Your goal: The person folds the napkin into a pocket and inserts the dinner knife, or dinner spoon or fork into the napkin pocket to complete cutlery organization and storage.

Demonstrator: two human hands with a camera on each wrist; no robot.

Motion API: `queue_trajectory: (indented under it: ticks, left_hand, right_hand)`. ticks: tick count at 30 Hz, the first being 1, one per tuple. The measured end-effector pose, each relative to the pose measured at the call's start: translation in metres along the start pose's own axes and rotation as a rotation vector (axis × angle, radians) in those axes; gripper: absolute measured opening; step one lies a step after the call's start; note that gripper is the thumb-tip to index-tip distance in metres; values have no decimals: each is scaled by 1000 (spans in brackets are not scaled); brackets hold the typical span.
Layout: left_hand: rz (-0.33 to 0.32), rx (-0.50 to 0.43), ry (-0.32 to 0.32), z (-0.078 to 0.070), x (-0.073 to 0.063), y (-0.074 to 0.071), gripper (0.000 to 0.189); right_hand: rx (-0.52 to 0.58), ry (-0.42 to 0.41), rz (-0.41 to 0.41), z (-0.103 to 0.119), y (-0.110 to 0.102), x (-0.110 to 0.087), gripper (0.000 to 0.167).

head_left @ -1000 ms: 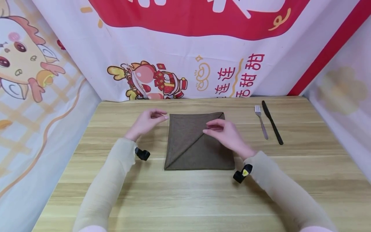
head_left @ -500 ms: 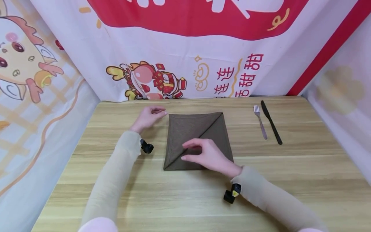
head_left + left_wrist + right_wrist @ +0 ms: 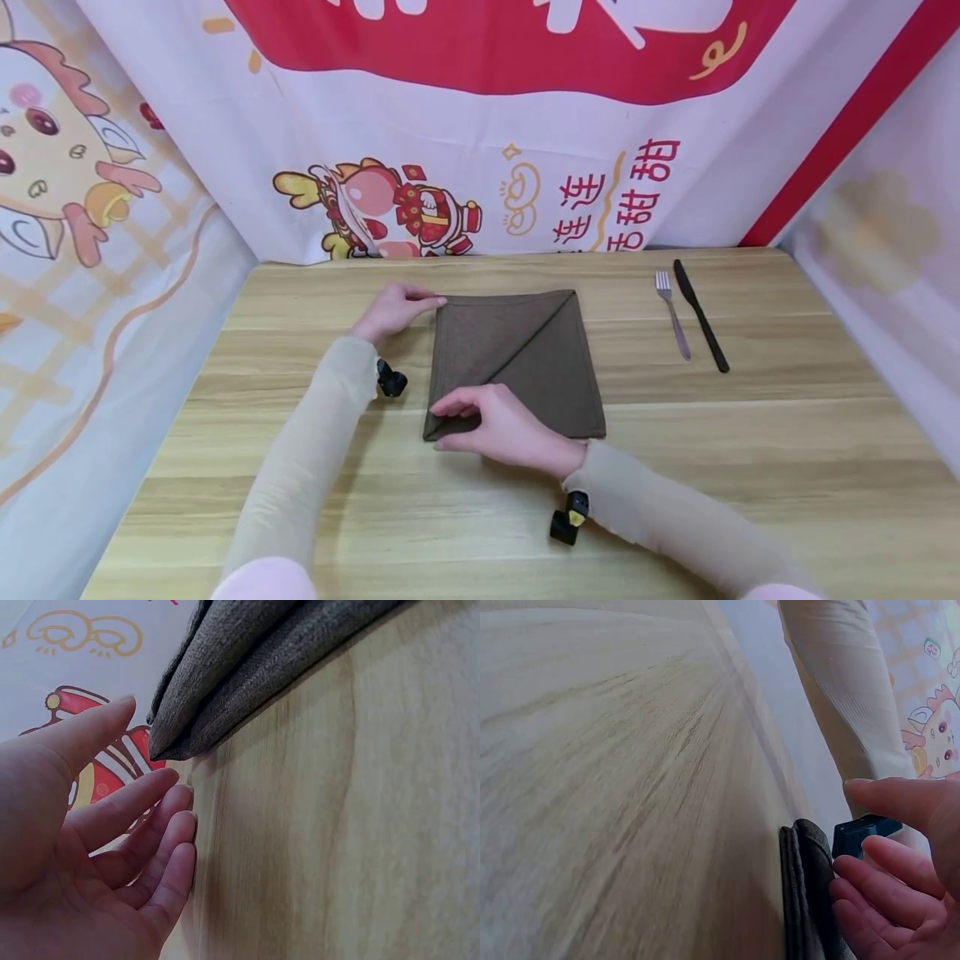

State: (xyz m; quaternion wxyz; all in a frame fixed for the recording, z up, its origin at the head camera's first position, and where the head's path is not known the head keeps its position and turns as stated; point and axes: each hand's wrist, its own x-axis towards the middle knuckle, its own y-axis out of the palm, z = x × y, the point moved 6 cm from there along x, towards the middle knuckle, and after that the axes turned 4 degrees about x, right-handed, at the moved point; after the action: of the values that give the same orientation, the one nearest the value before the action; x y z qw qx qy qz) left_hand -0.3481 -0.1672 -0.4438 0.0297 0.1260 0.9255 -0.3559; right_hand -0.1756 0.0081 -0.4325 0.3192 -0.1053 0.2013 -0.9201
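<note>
A dark brown cloth napkin (image 3: 551, 383) lies folded into a square, with a diagonal fold edge from its near left to its far right corner. At the far left corner is my left hand (image 3: 396, 310). The left wrist view shows its thumb and fingers apart, with the layered napkin corner (image 3: 217, 682) just beyond their tips. My right hand (image 3: 504, 427) is over the near left corner, thumb and fingers spread to either side. Seen from the right wrist, the stacked cloth layers (image 3: 806, 877) sit close to the fingertips (image 3: 847, 868) and the thumb stays apart from them.
A silver fork (image 3: 672, 315) and a black knife (image 3: 701, 317) lie side by side to the right of the napkin on the wooden table (image 3: 787, 467). A printed curtain (image 3: 480, 133) hangs along the table's back edge, with more printed cloth on both sides.
My right hand has moved from the middle of the diagonal fold toward me and left to the near left corner. My left hand has shifted slightly right, up to the far left corner.
</note>
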Motion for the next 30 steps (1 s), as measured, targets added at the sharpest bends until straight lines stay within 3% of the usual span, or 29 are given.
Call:
queue_trajectory:
  ticks: [9,17,30]
  left_hand:
    - [-4,1,-2,-3,2,7,49]
    - [-45,4,-14,-3,4,9,42]
    - [-38,59,-22,-4,4,10,36]
  right_hand:
    - [-68,19,6,-9,11,10,38]
    - [-148,16,-39,-7,17,20,35]
    - [-312,23,-84,-1,19,31,34]
